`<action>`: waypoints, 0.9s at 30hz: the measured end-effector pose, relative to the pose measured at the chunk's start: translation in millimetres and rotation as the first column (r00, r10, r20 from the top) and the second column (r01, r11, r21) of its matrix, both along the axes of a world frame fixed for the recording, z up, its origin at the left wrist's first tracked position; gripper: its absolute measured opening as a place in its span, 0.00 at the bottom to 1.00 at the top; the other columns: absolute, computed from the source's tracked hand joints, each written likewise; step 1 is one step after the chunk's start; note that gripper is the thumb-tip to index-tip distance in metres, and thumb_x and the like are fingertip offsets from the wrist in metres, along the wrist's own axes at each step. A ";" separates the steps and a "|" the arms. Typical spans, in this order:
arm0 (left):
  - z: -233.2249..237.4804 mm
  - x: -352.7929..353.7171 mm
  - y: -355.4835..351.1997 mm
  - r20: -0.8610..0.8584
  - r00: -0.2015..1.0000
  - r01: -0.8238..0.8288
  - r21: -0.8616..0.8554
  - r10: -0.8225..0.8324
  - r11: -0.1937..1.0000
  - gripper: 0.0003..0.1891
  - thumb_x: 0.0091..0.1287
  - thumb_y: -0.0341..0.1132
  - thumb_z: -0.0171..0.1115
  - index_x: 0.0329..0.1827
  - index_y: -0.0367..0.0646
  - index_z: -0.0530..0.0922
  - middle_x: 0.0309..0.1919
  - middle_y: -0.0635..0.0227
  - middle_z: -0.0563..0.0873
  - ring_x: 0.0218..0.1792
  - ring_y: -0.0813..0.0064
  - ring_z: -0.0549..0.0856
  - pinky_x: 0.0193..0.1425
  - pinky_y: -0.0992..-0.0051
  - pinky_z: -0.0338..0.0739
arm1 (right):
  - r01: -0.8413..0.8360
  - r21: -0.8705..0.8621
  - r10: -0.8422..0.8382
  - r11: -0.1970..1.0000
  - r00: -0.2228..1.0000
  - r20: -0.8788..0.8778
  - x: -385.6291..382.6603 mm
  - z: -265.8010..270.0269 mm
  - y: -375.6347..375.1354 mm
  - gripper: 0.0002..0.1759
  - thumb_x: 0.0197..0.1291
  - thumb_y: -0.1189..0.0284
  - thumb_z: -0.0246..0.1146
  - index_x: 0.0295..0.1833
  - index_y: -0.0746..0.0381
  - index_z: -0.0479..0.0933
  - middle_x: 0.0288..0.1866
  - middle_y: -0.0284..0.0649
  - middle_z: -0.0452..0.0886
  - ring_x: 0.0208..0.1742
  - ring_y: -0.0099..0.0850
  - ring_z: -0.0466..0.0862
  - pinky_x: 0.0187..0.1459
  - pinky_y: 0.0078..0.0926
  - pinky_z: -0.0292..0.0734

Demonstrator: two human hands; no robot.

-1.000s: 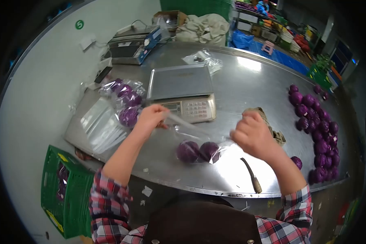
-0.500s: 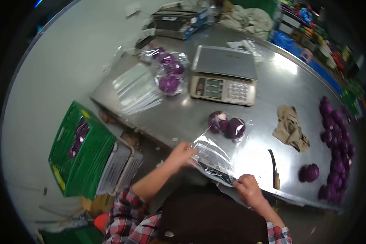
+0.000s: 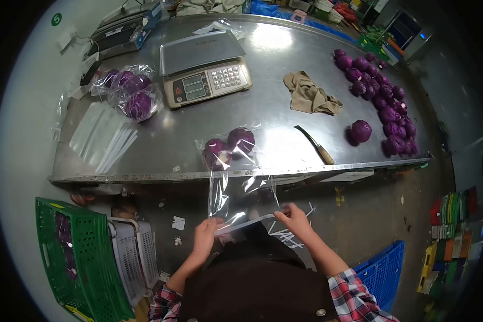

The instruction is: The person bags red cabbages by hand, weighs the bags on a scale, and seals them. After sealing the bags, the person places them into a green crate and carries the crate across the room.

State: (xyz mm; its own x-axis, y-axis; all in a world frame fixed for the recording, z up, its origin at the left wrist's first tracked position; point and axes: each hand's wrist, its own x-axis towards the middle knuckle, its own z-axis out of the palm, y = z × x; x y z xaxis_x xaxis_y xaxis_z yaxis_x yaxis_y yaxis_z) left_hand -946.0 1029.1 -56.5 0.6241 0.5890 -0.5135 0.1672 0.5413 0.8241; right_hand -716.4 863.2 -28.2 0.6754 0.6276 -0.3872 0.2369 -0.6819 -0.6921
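Between my two hands stretches a clear plastic bag, its whitish edge pulled taut close to my apron. My left hand pinches one end of that edge, and my right hand grips the other end. Two purple cabbages sit in the far part of the bag, resting on the metal table near its front edge. The bag's near half hangs past the edge. To the right lie a knife with a wooden handle and a single loose cabbage.
A digital scale stands further back. Bagged cabbages and a stack of flat bags lie left. A brown cloth and many piled cabbages are right. Green crates stand on the floor at lower left.
The camera view has turned rightward. My hands have drawn the bag's edge toward my body, and the bag is now stretched straighter, with the two cabbages still at its far end.
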 end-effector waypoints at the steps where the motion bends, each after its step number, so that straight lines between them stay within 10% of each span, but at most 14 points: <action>1: 2.8 -1.9 0.0 0.014 1.000 0.005 -0.028 -0.004 1.000 0.19 0.73 0.40 0.39 0.46 0.29 0.70 0.35 0.51 0.84 0.34 0.68 0.85 0.39 0.75 0.80 | -0.106 -0.101 0.106 0.989 0.994 0.002 0.8 -8.8 1.1 0.20 0.55 0.60 0.64 0.40 0.68 0.75 0.34 0.44 0.78 0.40 0.37 0.81 0.40 0.32 0.75; 4: 6.9 -10.8 -1.5 0.005 1.000 -0.020 -0.059 0.020 0.998 0.19 0.73 0.41 0.41 0.44 0.30 0.72 0.34 0.52 0.84 0.34 0.68 0.85 0.39 0.75 0.80 | -0.140 0.180 0.113 0.974 0.982 0.148 -7.0 -45.4 -4.6 0.18 0.56 0.60 0.63 0.36 0.67 0.75 0.24 0.40 0.76 0.31 0.27 0.80 0.34 0.27 0.74; 14: 54.6 -20.9 -20.6 0.032 0.964 -0.256 -0.152 0.263 0.955 0.14 0.68 0.35 0.52 0.44 0.28 0.75 0.40 0.51 0.83 0.39 0.67 0.84 0.43 0.73 0.78 | 0.231 0.228 -0.070 0.946 0.831 -0.552 -4.3 33.2 -35.5 0.14 0.59 0.64 0.62 0.29 0.63 0.75 0.22 0.32 0.76 0.25 0.19 0.74 0.30 0.18 0.70; 17: 67.8 -22.3 -18.7 0.140 0.947 -0.249 -0.256 0.290 0.934 0.15 0.69 0.35 0.49 0.45 0.29 0.74 0.41 0.49 0.82 0.42 0.64 0.83 0.48 0.68 0.77 | 0.223 0.386 -0.227 0.895 0.973 -0.036 -13.0 56.6 -32.6 0.08 0.54 0.73 0.65 0.32 0.63 0.72 0.26 0.32 0.74 0.27 0.20 0.73 0.30 0.20 0.69; 20: 62.9 -24.7 -20.6 0.180 0.934 -0.247 -0.300 0.309 0.921 0.15 0.69 0.34 0.47 0.45 0.29 0.74 0.42 0.49 0.82 0.43 0.64 0.83 0.48 0.68 0.77 | -0.351 0.398 0.068 0.848 0.815 0.575 -36.9 89.9 3.1 0.08 0.49 0.77 0.66 0.32 0.61 0.72 0.29 0.37 0.73 0.30 0.31 0.74 0.32 0.27 0.69; 22: 62.8 -26.0 -22.2 0.202 0.928 -0.240 -0.314 0.312 0.918 0.14 0.69 0.34 0.47 0.45 0.29 0.74 0.42 0.50 0.82 0.43 0.65 0.83 0.48 0.69 0.77 | -0.678 0.325 0.374 0.660 0.671 0.640 -63.4 96.3 43.8 0.09 0.47 0.77 0.66 0.32 0.61 0.72 0.28 0.38 0.72 0.32 0.36 0.73 0.35 0.31 0.68; 27: 59.1 -26.3 -25.8 0.167 0.943 -0.246 -0.238 0.289 0.940 0.13 0.69 0.33 0.47 0.42 0.29 0.74 0.42 0.51 0.82 0.42 0.65 0.83 0.48 0.68 0.77 | -0.864 0.206 0.582 0.459 0.468 0.665 -108.4 56.5 93.6 0.10 0.44 0.73 0.63 0.32 0.63 0.70 0.30 0.40 0.70 0.35 0.37 0.72 0.37 0.32 0.66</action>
